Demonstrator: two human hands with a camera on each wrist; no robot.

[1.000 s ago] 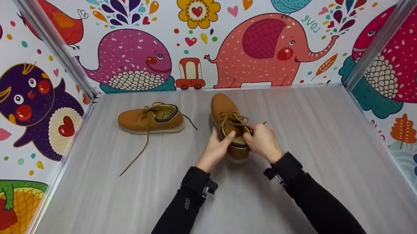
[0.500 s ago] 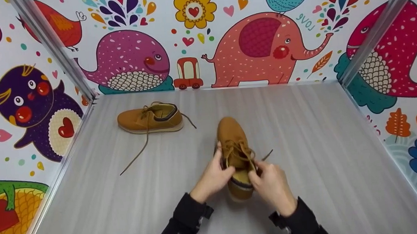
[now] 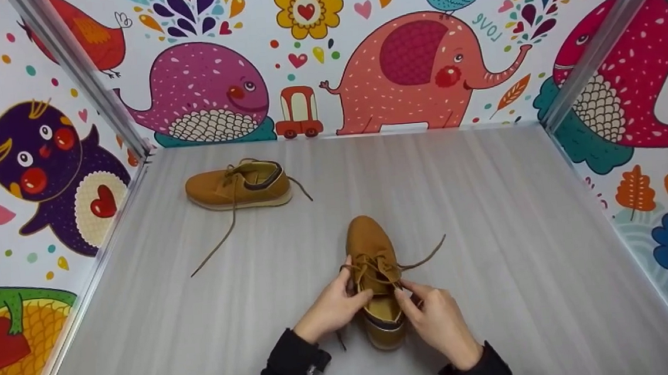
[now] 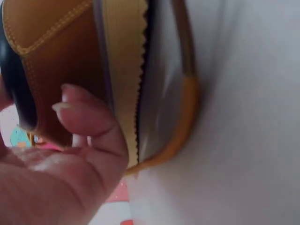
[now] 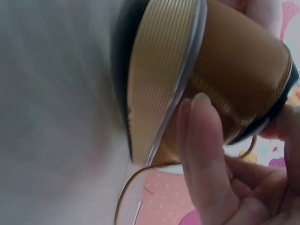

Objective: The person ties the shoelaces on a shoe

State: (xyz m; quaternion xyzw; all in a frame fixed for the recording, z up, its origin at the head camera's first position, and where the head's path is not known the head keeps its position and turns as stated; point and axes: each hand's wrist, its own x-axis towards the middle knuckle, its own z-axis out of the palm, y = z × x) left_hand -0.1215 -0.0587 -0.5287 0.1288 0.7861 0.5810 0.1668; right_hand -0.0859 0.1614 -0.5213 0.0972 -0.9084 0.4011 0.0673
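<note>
A tan lace-up shoe points away from me in the head view, its laces threaded and loose. My left hand grips its left side, thumb at the collar. On the opposite side, my right hand pinches the collar between thumb and fingers. One lace end sticks out to the right; another tip shows below my left hand. Up close in the left wrist view, curled fingers lie by the pale ridged sole. Two fingers lie along the heel side in the right wrist view.
A matching tan shoe stands at the back left, toe to the left, with a long lace trailing forward on the grey floor board. Walls printed with cartoon animals and metal corner posts enclose the back and sides.
Both hands have drawn the held shoe back toward me. Its right lace end now shows farther out, and a lace tip has appeared below the left hand. The other shoe stays put.
</note>
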